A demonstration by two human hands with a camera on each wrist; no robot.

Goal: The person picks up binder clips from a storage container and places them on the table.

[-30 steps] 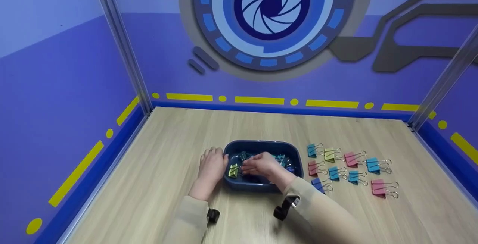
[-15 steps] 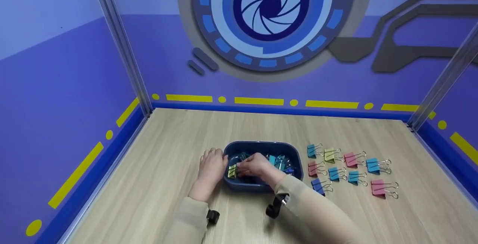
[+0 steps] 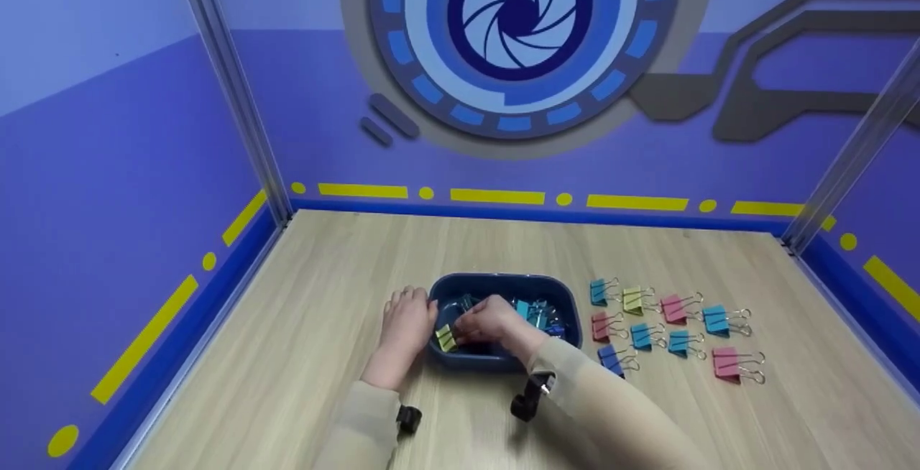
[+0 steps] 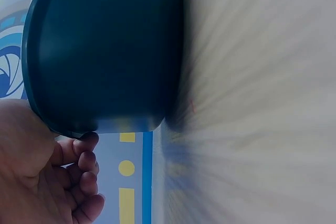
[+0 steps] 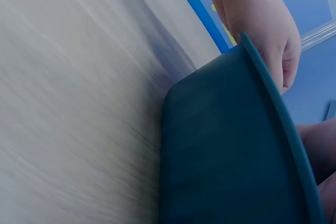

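In the head view, a dark blue plastic bin [image 3: 478,363] sits on the wooden table. My left hand [image 3: 405,320] holds its left rim; in the left wrist view that hand [image 4: 39,174] has its thumb side over the rim, fingers curled outside. My right hand [image 3: 496,320] reaches inside and pinches a yellow binder clip [image 3: 445,339] near the bin's left end; its handles are mostly hidden by the fingers. More binder clips in teal [image 3: 523,307] and blue [image 3: 555,330] lie at the bin's right end. The bin wall [image 5: 226,145] hides the right fingers in the right wrist view.
Right of the bin, several binder clips lie in rough rows, among them a yellow clip [image 3: 634,301], a pink clip [image 3: 726,365] and a dark blue clip [image 3: 611,361]. A purple-blue wall [image 3: 323,125] with yellow marks encloses the table [image 3: 345,254].
My right hand has moved left inside the bin and taken hold of the yellow binder clip, which now tilts and sits slightly nearer. My left hand stays on the rim.
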